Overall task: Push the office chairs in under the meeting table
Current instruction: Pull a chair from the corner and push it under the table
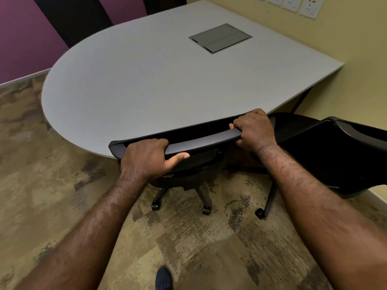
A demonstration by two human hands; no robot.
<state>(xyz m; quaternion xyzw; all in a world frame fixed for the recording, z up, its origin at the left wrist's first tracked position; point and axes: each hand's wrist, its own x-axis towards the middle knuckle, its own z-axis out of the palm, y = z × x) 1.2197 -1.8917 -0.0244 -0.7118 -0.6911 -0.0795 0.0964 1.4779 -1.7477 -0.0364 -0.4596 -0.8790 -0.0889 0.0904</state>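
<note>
- Chair (201,141), black and on castors, stood at the near curved edge of the table (146,80); its seat was already hidden beneath the top and its backrest top nearly met the rim, so this push was judged close to complete.
- Left hand (146,158) gripped the left end of the backrest's top rail, fingers curled over the top and thumb laid along the near face, a hold suited to driving the chair forward.
- Right hand (254,130) gripped the right end of the same rail, fingers wrapped over it. The two hands sat well apart, presumably so the castors rolled straight and the chair did not swivel.
- Castors (206,210) of the chair's base rested on the patterned carpet (52,174), still outside the table's edge as seen from above.
- Second chair (335,155) stood just beside the first on the right, near the yellow wall (366,59), turned at an angle and less tucked in; it was judged to need pushing next.
- Cable hatch (220,38), closed, lay flush in the tabletop.
- Third chair (73,19) showed as a dark back at the far edge, against the purple wall.
- Shoe (163,278) of the person was planted behind the chair, in line with the push.
</note>
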